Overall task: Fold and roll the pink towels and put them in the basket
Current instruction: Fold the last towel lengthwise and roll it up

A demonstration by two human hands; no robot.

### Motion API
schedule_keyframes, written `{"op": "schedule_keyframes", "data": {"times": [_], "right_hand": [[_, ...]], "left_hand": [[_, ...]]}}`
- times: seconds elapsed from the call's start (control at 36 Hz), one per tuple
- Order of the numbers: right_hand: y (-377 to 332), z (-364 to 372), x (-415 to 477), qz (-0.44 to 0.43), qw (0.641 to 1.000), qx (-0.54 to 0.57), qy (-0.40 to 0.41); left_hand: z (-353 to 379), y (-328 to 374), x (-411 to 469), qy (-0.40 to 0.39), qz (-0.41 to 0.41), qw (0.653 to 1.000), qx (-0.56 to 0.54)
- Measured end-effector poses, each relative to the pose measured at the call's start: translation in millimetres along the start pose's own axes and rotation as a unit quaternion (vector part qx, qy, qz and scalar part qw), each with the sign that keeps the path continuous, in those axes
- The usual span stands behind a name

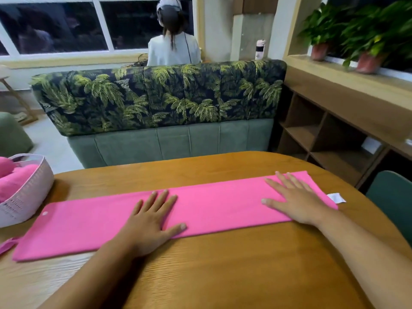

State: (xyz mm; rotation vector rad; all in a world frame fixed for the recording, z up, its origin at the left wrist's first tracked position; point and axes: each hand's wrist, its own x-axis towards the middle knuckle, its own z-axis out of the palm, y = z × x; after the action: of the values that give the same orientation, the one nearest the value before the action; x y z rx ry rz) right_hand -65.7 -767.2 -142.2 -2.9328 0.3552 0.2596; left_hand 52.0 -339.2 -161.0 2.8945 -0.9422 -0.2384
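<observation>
Window: a wide white-framed window (66, 25) runs along the far wall, its glass dark.
Sofa: a sofa (156, 101) faces the table, with a palm-leaf print on the backrest and a plain grey-green seat below.
Table: a rounded wooden table (223, 275) with visible grain fills the foreground, its far edge just short of the sofa seat.
Shelving: open wooden shelving (312, 134) stands against the right wall, under a ledge.
Plants: two leafy potted plants (367, 34) sit on that ledge in reddish pots.
Person: someone (174, 50) sits behind the sofa, back turned to the camera.
Pink towel: the pink towel (223, 201) lies flat on the table as a long narrow strip, running slantwise from near left to far right.
Basket: a pale woven basket (29, 188) stands at the table's left edge, near the towel's left end, with pink towels (13, 179) inside.
Left hand: the left hand (149, 221) is spread flat, palm down, on the strip's middle.
Right hand: the right hand (296, 199) is spread flat, palm down, near the strip's right end.
Tag: a small white tag (336, 197) sticks out at the right end.
</observation>
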Motion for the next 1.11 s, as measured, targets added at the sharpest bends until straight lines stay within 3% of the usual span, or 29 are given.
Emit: {"op": "schedule_keyframes", "data": {"times": [0.25,0.47,0.56,0.69,0.86,1.11], "right_hand": [[20,-7,-4,0.023,1.0,-0.015,0.007],[6,-10,5,0.031,0.997,-0.073,-0.013],[-21,-14,15,-0.037,0.997,-0.074,0.003],[-74,-9,35,-0.243,0.968,-0.059,-0.011],[-86,-1,48,-0.308,0.947,-0.087,-0.035],[-98,13,14,-0.233,0.969,-0.076,-0.037]], "left_hand": [[-5,-6,-6,-0.013,-0.004,1.0,-0.015],[-21,21,1,-0.039,-0.109,0.993,-0.037],[-23,57,20,-0.011,-0.201,0.977,-0.071],[-15,95,48,-0.02,-0.305,0.949,-0.083],[6,93,49,0.031,-0.287,0.957,-0.038],[8,69,64,0.028,-0.186,0.982,-0.01]]}}
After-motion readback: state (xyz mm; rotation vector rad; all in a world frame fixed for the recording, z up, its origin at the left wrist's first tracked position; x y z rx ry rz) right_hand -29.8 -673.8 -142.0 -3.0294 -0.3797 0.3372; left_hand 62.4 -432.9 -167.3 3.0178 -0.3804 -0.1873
